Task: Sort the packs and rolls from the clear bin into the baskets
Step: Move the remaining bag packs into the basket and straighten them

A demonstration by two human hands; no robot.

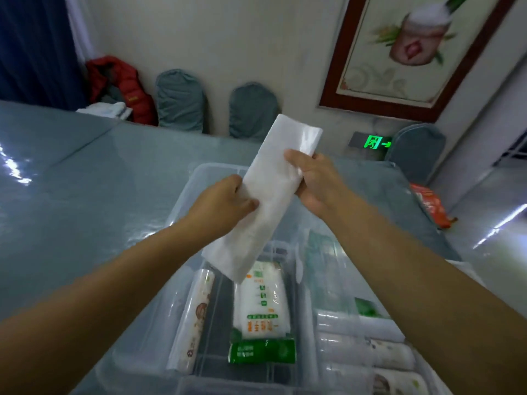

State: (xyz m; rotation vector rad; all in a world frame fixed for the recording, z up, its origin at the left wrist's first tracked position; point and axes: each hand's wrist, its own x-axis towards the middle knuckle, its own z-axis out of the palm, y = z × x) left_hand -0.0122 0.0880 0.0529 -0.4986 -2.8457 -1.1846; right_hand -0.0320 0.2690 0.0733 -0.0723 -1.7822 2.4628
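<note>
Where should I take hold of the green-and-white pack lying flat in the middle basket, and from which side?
Judging by its pose, grip the green-and-white pack across its narrow width near the middle, coming straight down from above. It lies flat, long sides bare, while the white pack held by the left hand and right hand overhangs its far end.

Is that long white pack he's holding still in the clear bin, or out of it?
Out. The white pack is held tilted in the air by the left hand and right hand, above the clear bin.
</note>
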